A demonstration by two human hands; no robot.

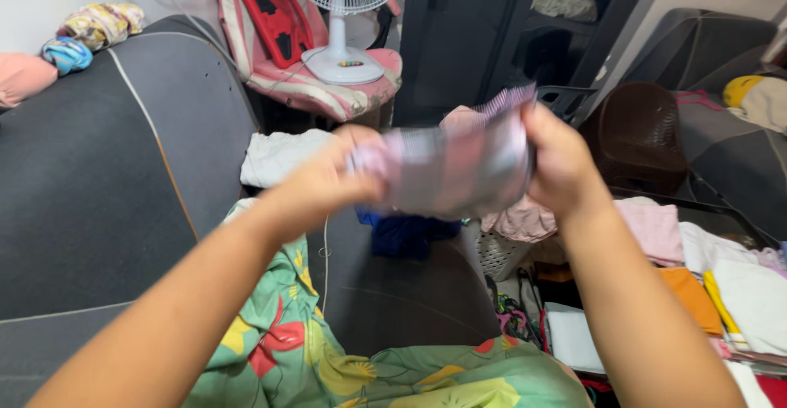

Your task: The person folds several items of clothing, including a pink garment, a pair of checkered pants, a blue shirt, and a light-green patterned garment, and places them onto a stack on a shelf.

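Observation:
A pink and grey checked cloth [455, 162], blurred by motion, is stretched between both hands at chest height. My left hand [332, 174] grips its left edge and my right hand [557, 158] grips its right edge. Below the hands lies a dark blue garment [406, 234] on a dark grey mattress [98, 187]. A green floral fabric [328, 359] covers my lap.
A white standing fan [344, 15] sits on a pink chair [328, 84] behind. White cloth [279, 158] lies near it. A brown plastic basket [635, 133] stands at right. Folded clothes in pink, orange, yellow and white [705, 277] are stacked at lower right. A white basket [500, 252] stands below the cloth.

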